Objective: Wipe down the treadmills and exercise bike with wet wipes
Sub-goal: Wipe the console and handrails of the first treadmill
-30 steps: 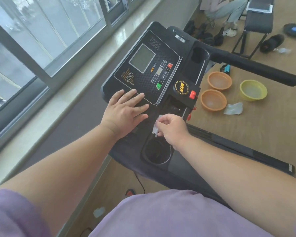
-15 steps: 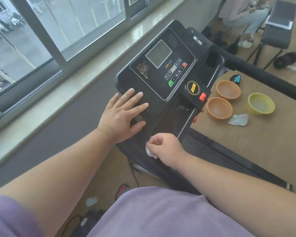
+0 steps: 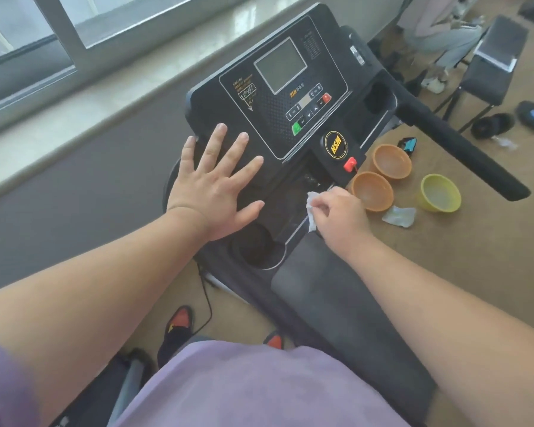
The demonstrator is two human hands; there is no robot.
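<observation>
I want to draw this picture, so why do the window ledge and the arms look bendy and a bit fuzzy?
In the head view the wide-angle lens curves the window ledge; the edges look smeared; daylight glares on the ledge; the left hand and the wet wipe in the right hand stay fairly sharp.

Daylight through a big window (image 3: 43, 23) with grey frames, pale stone sill (image 3: 111, 87) below, dark grey wall (image 3: 84, 186) under it. Tan floor (image 3: 444, 272) — two orange bowls (image 3: 373, 192), one yellow-green bowl (image 3: 441, 192), crumpled plastic (image 3: 399, 215) beside them. Black bench (image 3: 487, 69) far right, a seated person (image 3: 438, 35) behind it.
</observation>
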